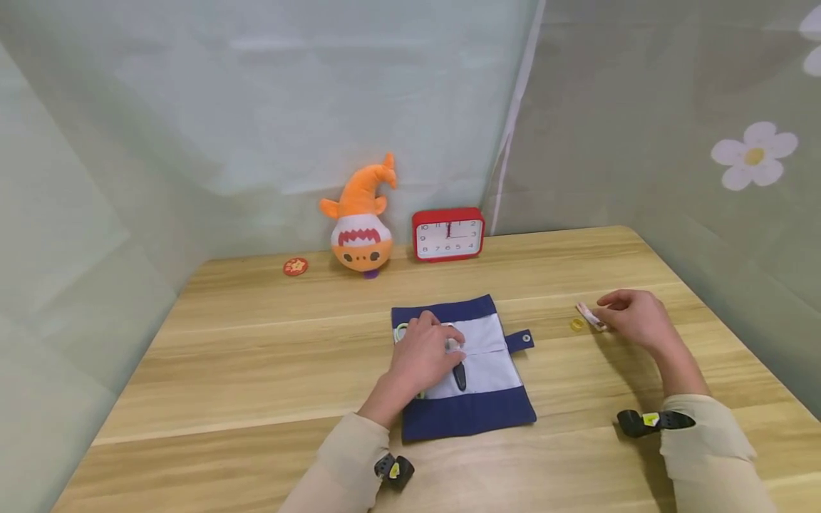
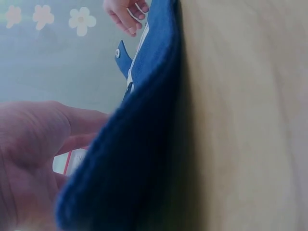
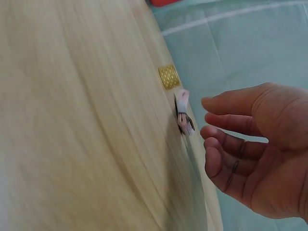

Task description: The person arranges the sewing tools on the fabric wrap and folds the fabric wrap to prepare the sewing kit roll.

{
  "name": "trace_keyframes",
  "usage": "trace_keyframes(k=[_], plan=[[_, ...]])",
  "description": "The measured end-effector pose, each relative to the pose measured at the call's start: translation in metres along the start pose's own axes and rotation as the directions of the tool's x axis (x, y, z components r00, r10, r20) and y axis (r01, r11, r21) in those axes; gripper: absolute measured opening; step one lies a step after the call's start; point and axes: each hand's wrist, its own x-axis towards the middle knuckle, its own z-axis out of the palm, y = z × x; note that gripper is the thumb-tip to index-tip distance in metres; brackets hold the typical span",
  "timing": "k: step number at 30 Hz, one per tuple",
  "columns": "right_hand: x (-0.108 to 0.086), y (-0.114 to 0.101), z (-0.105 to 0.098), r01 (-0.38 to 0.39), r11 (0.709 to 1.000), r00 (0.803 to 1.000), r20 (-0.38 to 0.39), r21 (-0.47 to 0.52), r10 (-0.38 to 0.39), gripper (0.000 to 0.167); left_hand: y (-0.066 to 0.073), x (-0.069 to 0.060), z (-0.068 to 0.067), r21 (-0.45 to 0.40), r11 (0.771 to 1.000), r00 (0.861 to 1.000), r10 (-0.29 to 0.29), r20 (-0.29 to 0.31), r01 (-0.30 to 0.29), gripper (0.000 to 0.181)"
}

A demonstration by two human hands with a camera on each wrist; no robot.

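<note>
An unfolded navy-and-white cloth pouch (image 1: 462,417) lies on the table, its snap strap pointing right. My left hand (image 1: 425,350) rests over it, thumb and forefinger apart beside a black-handled piece (image 1: 460,376) with a clear top. Pale green loops (image 1: 400,330), partly hidden by that hand, show at the pouch's left side. In the left wrist view the pouch's edge (image 2: 144,125) covers the fingertips. My right hand (image 3: 260,154) has loosely bent fingers, close to but apart from a small pink-and-white clip-like piece (image 3: 183,113). Beside that piece lies a gold dimpled ring (image 3: 169,77), like a thimble.
At the back stand an orange shark plush (image 1: 362,214), upside down, and a red clock (image 1: 447,235). A round red patch (image 1: 296,266) lies left of the plush. Cloth-covered walls border the wooden table (image 1: 256,370) at the back and sides.
</note>
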Motion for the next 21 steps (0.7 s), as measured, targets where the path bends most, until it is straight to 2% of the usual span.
trace_keyframes(k=[11,21], plan=[[-0.0036,0.004,-0.0021,-0.107,0.993,0.986,0.134,0.055,0.099,0.044,0.0048,0.0034,0.0035,0.025,1.0,0.999,-0.011,0.045,0.01,0.013],[-0.0025,0.0006,-0.0011,-0.116,0.993,0.983,0.142,-0.002,0.115,0.038,0.0049,0.0038,0.0054,0.061,0.998,0.999,0.004,0.042,-0.007,0.011]])
